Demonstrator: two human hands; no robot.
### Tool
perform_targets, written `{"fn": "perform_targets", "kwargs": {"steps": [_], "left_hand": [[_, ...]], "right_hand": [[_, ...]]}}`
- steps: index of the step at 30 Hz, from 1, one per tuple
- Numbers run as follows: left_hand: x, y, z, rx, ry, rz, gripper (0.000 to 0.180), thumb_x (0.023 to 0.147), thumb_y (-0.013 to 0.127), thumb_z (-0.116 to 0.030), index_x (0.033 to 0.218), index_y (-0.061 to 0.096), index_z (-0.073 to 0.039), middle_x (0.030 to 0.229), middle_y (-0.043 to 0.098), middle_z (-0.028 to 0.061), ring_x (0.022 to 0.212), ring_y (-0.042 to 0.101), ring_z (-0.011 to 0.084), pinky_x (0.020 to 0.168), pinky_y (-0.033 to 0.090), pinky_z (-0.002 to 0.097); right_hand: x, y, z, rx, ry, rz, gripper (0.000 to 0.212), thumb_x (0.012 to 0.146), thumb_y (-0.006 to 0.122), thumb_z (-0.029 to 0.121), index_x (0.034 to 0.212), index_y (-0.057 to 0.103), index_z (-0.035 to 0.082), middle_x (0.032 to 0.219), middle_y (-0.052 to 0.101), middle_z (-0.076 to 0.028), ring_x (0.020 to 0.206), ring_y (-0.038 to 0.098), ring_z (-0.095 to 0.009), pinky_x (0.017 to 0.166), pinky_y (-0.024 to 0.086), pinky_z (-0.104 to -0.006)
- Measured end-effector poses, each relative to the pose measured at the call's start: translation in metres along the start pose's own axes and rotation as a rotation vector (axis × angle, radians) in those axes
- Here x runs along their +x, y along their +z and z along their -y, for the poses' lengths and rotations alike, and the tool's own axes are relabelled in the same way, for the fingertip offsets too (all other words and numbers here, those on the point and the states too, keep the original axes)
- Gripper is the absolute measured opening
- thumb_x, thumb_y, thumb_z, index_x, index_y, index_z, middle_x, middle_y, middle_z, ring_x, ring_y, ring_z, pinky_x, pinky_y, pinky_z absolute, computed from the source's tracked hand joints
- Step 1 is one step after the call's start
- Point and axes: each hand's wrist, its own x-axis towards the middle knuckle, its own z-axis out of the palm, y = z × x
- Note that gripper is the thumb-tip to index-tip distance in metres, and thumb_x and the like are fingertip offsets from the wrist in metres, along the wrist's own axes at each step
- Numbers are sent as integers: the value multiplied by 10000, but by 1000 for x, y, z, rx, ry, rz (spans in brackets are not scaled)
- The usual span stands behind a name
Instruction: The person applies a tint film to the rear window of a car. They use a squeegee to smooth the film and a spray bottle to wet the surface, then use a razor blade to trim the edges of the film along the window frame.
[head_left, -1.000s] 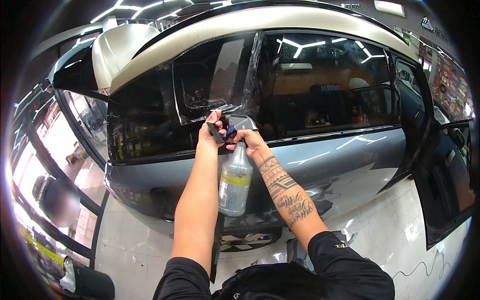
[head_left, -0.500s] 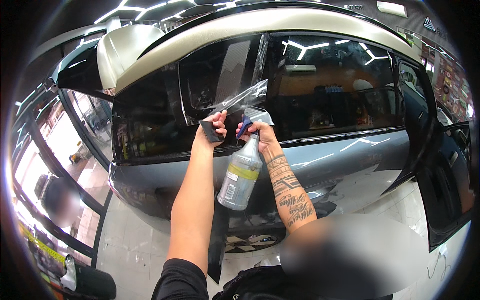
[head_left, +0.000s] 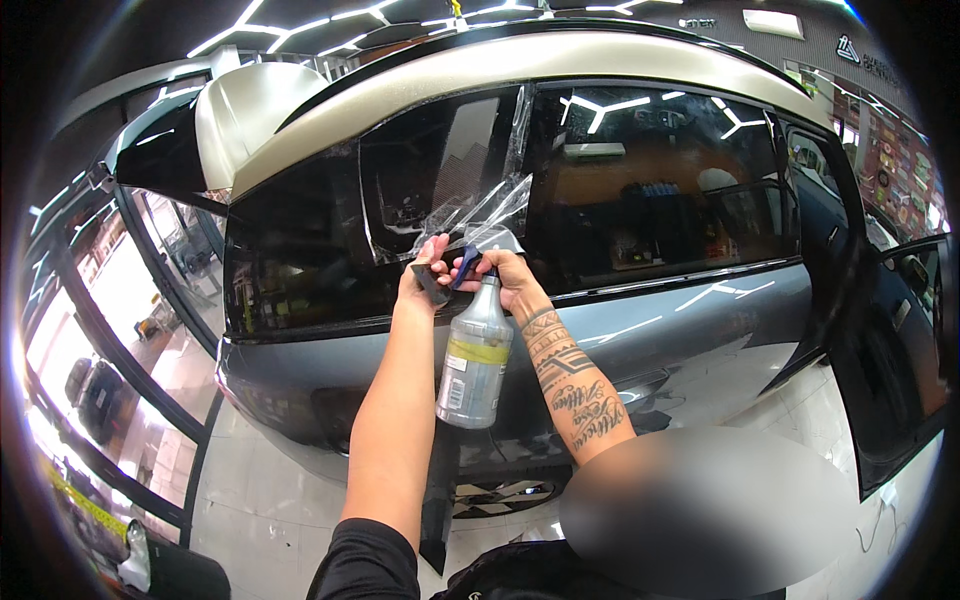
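My left hand [head_left: 422, 268] is closed round a small black squeegee-like block [head_left: 432, 287], its fingertips at the lower edge of a loose, crinkled clear film [head_left: 475, 212]. In my right hand [head_left: 512, 277] is a grey spray bottle [head_left: 476, 350] with a yellow-green band and a blue trigger. It hangs upright, with its sprayer head close to the film and to my left fingers. The film lies over the car's rear side window [head_left: 415, 170], partly lifted in folds. Whether my left fingers pinch the film is hard to make out.
Beside that pane is the door window [head_left: 660, 180], with the grey door panel [head_left: 690, 310] below. At the right a car door [head_left: 895, 370] stands open; the tailgate [head_left: 255, 115] is raised at the left. A black bin [head_left: 180, 565] stands at the lower left.
My hands have come closer together, and both have shifted slightly left in the view. The loose film is bunched more above my left fingers.
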Motion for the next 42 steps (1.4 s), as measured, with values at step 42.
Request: {"fn": "perform_targets", "kwargs": {"steps": [42], "left_hand": [[18,21,9,145,-192,-87,340,858,698,-281,1113,574,-93,995,654,19,488,471,54,369,364,211]], "right_hand": [[-19,3,20,-67,-69,-84,196,638,502,-38,812,585,-71,865,645,-183,732,660,-293,698,579,-397]]}}
